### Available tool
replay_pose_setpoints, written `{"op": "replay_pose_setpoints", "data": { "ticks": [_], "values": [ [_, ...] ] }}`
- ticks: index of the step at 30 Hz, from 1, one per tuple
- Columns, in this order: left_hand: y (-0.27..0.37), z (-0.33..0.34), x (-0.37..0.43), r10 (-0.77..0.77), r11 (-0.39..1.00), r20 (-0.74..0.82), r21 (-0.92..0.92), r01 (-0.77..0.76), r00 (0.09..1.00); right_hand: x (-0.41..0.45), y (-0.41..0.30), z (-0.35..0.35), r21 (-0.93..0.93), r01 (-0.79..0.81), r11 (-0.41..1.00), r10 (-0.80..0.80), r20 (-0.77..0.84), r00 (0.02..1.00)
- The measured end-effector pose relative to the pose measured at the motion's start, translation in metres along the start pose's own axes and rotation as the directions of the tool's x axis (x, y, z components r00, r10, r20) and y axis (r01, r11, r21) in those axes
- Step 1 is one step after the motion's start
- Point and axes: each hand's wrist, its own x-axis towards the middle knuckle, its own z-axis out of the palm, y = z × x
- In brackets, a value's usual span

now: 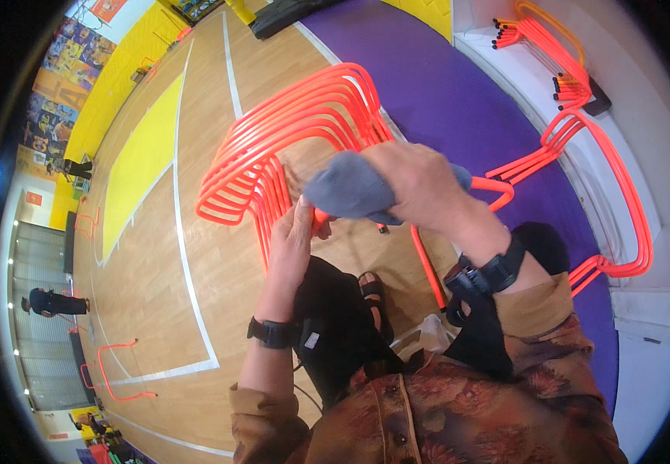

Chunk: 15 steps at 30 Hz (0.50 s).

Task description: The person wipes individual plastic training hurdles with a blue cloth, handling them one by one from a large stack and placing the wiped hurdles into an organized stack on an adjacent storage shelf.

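My left hand (292,236) grips the bright orange tube of a training hurdle (427,264), whose leg with a black end cap hangs down to the right. A grey cloth (347,187) is bunched under my right hand (419,180) and lies over the same tube, close to my left thumb. Part of the hurdle is hidden behind the cloth and my right hand. Just beyond my hands, a row of nested orange hurdles (288,136) stands on the wooden floor.
More orange hurdles (630,174) stand on the right by a white ledge (509,64), which bears another orange bundle (549,43). Single hurdles (120,371) stand across the court at left. A person (53,301) is by the far wall. Purple flooring (416,75) borders the wood.
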Motion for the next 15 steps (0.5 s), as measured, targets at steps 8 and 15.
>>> {"op": "replay_pose_setpoints", "data": {
  "ticks": [8,15],
  "values": [
    [-0.013,-0.030,0.002,-0.225,0.934,0.147,0.316,0.170,0.963,-0.057,0.050,-0.044,0.102,-0.532,0.841,0.522,0.109,0.846],
    [-0.012,-0.020,0.003,-0.234,0.918,0.026,0.337,0.212,0.972,-0.027,0.012,-0.043,0.030,-0.421,0.907,0.421,0.007,0.907]
  ]
}}
